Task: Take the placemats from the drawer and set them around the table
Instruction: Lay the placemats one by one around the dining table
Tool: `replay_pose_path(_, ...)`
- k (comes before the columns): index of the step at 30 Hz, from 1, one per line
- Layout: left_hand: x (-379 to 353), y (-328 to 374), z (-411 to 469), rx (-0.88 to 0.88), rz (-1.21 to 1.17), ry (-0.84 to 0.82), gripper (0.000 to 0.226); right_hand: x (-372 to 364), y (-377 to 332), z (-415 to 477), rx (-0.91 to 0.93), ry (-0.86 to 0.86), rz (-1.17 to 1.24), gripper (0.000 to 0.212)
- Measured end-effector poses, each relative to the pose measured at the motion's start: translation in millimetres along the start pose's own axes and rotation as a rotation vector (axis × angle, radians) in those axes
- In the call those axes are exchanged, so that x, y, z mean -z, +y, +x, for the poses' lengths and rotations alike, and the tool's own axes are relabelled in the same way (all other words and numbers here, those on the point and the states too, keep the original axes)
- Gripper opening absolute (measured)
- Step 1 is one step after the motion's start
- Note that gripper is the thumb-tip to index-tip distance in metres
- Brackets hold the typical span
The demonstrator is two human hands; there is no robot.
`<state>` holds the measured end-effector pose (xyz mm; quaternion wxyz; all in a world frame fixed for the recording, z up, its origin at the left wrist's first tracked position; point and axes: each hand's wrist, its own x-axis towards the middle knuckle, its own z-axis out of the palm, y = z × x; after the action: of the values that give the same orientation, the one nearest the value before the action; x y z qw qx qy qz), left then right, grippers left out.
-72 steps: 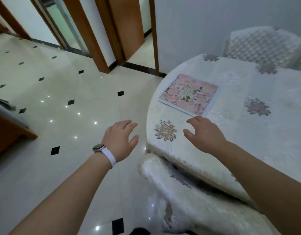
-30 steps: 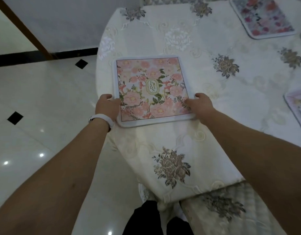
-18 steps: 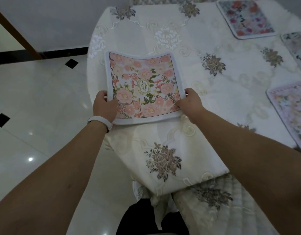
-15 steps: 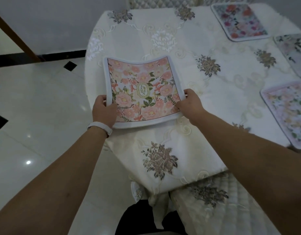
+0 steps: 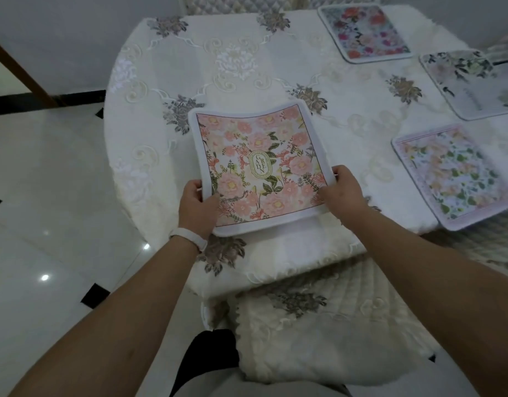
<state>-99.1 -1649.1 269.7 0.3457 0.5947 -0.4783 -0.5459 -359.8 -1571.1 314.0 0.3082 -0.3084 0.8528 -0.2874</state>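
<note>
A pink floral placemat point(image 5: 258, 164) with a white border and a "GARDEN" label is held over the near edge of the round table point(image 5: 247, 67), bowed so its middle sags. My left hand point(image 5: 196, 207), with a white wristband, grips its near left corner. My right hand point(image 5: 344, 191) grips its near right corner. Three other floral placemats lie on the tablecloth: a red and pink one point(image 5: 364, 31) at the far right, a pale grey one point(image 5: 473, 81) by the right edge, and a pastel one point(image 5: 453, 173) at the near right.
A white embroidered tablecloth hangs over the table's edge. A chair with a quilted cream cover point(image 5: 318, 325) stands pushed under the table right in front of me. Glossy white floor tiles point(image 5: 46, 210) with black diamonds lie to the left. A quilted chair back point(image 5: 261, 2) shows beyond the table.
I walked round to this side of the table. Both hands took the pink placemat by its near corners, lifted it off the cloth and carried it a little to the right.
</note>
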Motion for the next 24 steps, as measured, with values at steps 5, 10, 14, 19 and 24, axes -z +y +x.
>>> replay_pose_path(5, -40, 1, -34, 0.005, 0.049, 0.047, 0.02, 35, 38, 2, -0.009, -0.054, 0.017, 0.028)
replay_pose_path(10, -74, -1, -66, 0.044, 0.087, 0.186, 0.019, 62, 71, 5, 0.01, -0.136, 0.037, 0.028)
replay_pose_path(14, -90, -6, -88, 0.067, 0.138, 0.27, 0.018, 71, 94, 10, 0.055, -0.204, 0.029, 0.026)
replay_pose_path(19, -95, -16, -109, 0.132, 0.136, 0.312, 0.015, 68, 116, 8, 0.128, -0.241, -0.022, 0.028)
replay_pose_path(24, -95, -29, -116, 0.149, 0.179, 0.33, 0.012, 62, 130, 1, 0.1, -0.284, 0.004, 0.032)
